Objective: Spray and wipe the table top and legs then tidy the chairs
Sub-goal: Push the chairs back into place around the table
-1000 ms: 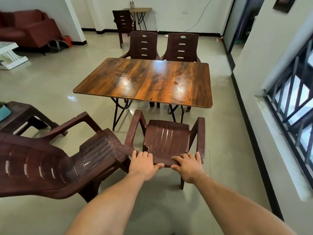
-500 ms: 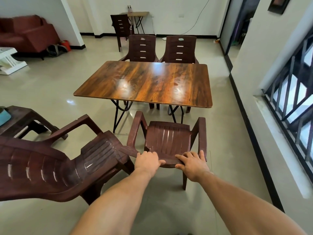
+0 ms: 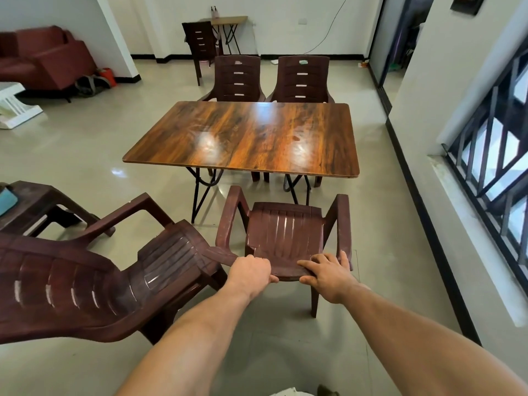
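Near side of the bench (image 3: 248,138): both grips are on the top edge of the near chair (image 3: 285,230) backrest.

- Left grip (image 3: 251,271): closed tight. Fingers curl over the edge and out of sight, thumb tucked underneath, on the left part of the backrest.
- Right grip (image 3: 328,275): looser. Fingers are spread over the top with the thumb under the edge, so the rail is pinched between them.
- A short bare stretch of backrest shows between the two.

Near chair: dark brown moulded plastic, ribbed seat, two armrests. It stands upright on the floor, facing the bench at the right half of the near long edge. Can't tell whether the armrest tips are under the top.

Second chair (image 3: 85,281): same type, on the left, turned at an angle. One of its armrests reaches the near chair's left rear corner by the left grip. Contact can't be confirmed.

Bench top: rectangular, glossy wood grain with bright reflections, on black crossed metal legs (image 3: 200,190).

Far-left chair (image 3: 237,78) and far-right chair (image 3: 303,78) sit side by side against the far edge.

Brown stool (image 3: 43,195) at the left frame edge carries a teal item (image 3: 7,198), cut off by the frame.

Another chair (image 3: 200,38) stands beside a small bench (image 3: 228,20) at the back wall.
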Motion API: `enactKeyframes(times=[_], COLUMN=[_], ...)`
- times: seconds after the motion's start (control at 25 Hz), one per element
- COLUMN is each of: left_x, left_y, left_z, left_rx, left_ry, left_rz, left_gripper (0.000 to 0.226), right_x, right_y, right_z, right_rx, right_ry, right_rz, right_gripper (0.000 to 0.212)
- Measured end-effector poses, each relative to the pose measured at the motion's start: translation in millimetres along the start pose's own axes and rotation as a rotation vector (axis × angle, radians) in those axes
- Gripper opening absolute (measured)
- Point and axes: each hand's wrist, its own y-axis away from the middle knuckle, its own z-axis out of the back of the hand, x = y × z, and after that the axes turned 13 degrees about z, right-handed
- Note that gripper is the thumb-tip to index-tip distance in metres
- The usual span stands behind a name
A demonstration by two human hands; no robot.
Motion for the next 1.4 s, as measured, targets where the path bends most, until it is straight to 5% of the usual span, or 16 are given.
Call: enactKeyframes(times=[0.72,1.0,1.2,1.4], left_x=[1.9,17.5,22.7,29.7], left_y=[-28.8,-30.8,-39.3,-45.4], left_z=[-4.1,-18.1,-25.4,-29.9], left_rx=[0.087,0.051,-0.016,0.084], left_ry=[0.323,0.330,0.351,0.348], left_rz=[0.129,0.013,0.062,0.066], left_gripper=[0.045,0.075,0.078,0.079], right_x=[-5.0,-4.1,2.3,20.5], right_y=[-22.8,-19.6,-28.9,-38.5], right_z=[13.0,10.9,15.8,-1.4], right_rx=[0.026,-0.040,-0.324,-0.205], right_ry=[-0.036,-0.030,0.032,-0.001], right_rz=[-0.017,-0.028,-0.114,-0.189], right_gripper=[0.057,0.071,0.069,0.066])
